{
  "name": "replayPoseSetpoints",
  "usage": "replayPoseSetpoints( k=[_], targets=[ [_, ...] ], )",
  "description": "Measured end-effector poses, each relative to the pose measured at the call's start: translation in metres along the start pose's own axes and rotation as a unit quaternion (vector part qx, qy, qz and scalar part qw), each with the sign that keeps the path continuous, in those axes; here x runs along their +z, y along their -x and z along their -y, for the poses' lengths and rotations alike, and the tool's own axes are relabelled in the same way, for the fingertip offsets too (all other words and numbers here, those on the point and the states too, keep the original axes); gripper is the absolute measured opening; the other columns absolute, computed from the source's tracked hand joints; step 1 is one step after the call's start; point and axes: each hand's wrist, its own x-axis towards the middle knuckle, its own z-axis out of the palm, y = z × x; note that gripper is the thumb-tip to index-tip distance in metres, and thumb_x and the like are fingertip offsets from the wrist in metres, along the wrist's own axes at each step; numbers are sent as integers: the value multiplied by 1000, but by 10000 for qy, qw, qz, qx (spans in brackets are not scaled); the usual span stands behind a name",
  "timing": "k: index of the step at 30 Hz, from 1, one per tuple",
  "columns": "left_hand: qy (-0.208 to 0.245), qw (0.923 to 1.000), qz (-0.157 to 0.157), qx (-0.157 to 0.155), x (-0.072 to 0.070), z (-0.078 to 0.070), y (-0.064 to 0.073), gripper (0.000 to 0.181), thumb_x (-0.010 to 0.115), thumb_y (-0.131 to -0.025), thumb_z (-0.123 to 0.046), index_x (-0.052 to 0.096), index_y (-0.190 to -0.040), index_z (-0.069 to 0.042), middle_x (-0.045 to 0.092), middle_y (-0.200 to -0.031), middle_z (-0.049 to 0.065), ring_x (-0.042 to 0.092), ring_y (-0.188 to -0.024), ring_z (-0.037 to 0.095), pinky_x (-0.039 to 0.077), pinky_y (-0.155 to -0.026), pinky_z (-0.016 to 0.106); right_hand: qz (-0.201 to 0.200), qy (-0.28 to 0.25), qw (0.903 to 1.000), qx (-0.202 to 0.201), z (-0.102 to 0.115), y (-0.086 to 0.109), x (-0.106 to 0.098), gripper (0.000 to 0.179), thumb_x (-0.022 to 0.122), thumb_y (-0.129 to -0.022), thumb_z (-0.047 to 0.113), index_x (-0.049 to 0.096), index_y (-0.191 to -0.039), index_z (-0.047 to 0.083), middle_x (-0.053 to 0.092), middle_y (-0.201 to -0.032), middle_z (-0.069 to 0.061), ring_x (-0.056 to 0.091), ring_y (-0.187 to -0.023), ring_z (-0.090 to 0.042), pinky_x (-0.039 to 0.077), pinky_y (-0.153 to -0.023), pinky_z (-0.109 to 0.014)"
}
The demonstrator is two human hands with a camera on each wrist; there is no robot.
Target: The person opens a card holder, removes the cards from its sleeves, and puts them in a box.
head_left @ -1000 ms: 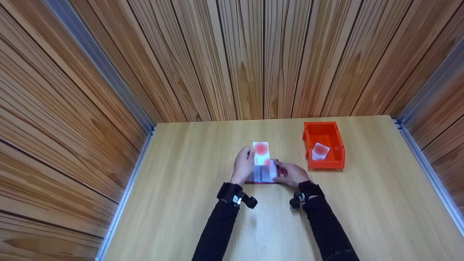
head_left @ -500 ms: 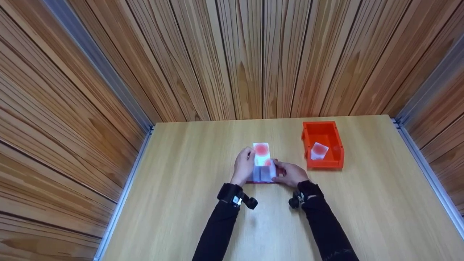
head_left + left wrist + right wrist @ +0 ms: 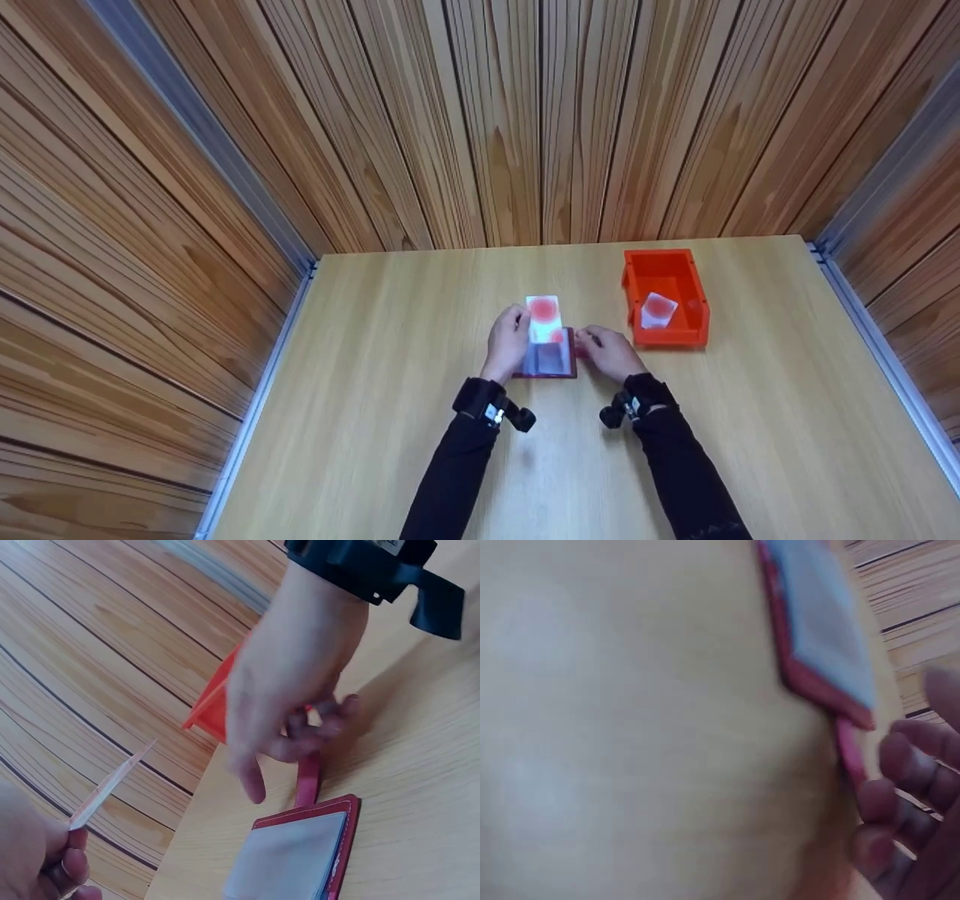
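Observation:
My left hand (image 3: 507,345) pinches a white card (image 3: 544,312) printed with red circles. In the left wrist view that card (image 3: 112,786) is seen nearly edge-on, raised beyond the table. A dark red card holder (image 3: 551,363) with clear pockets lies on the table, its upper part overlapped by the card in the head view. From its side runs a short red strap (image 3: 307,778). My right hand (image 3: 613,354) is just right of the holder, fingers loosely bent close to the strap, with nothing visible in its grasp. The holder (image 3: 829,630) is blurred in the right wrist view.
An orange-red open bin (image 3: 670,339) stands at the back right of the table. Inside it lies another white card (image 3: 658,310) with a red circle. A wooden plank wall (image 3: 517,150) rises behind the table's back edge.
My right hand has let go of the card holder's right edge and drawn slightly away to the right. The left hand keeps the card almost in place.

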Motion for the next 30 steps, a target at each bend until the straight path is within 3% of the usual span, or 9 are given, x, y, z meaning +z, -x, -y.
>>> replayPoseSetpoints(
  k=[2,6,12,19,25,30],
  targets=[
    [-76,10000,3,39,0,1,1,22,52,-108,-14,61,-90,-6,55,-84,-1,51,-78,11,43,-72,26,-150,-577,9982,70,7,0,-1,43,42,-113,31,67,-123,-1,70,-99,-19,64,-94,-31,55,-87,-40],
    [-353,9992,0,168,1,-1,3,21,53,-107,-15,63,-91,-6,60,-86,1,55,-80,13,46,-76,29,-187,-1477,9887,147,27,2,2,47,37,-113,35,66,-104,-1,58,-72,-10,56,-63,-23,47,-59,-28],
    [-314,9993,101,148,5,-3,3,21,52,-108,-15,64,-94,-6,59,-89,1,55,-84,13,46,-77,28,-15,-2131,9768,218,47,2,10,39,46,-111,34,56,-84,9,54,-69,0,52,-60,-15,47,-57,-27],
    [-331,9994,92,106,8,-3,5,24,52,-108,-16,59,-87,-7,51,-83,-2,49,-79,12,42,-73,26,-97,-2238,9743,237,49,2,15,37,47,-111,28,54,-81,8,50,-65,1,47,-56,-12,45,-54,-25],
    [-308,9994,123,106,9,1,6,22,52,-108,-17,62,-92,-7,56,-88,1,52,-83,12,45,-76,28,-163,-2062,9782,207,46,3,15,36,46,-111,29,54,-82,9,48,-65,3,47,-54,-12,44,-52,-23],
    [-542,9983,184,119,7,12,5,23,50,-109,-20,66,-100,-7,61,-95,3,55,-89,16,46,-81,31,-331,-1741,9841,85,46,3,13,39,46,-111,29,55,-87,-1,48,-65,1,50,-55,-19,43,-53,-24]
  ],
)
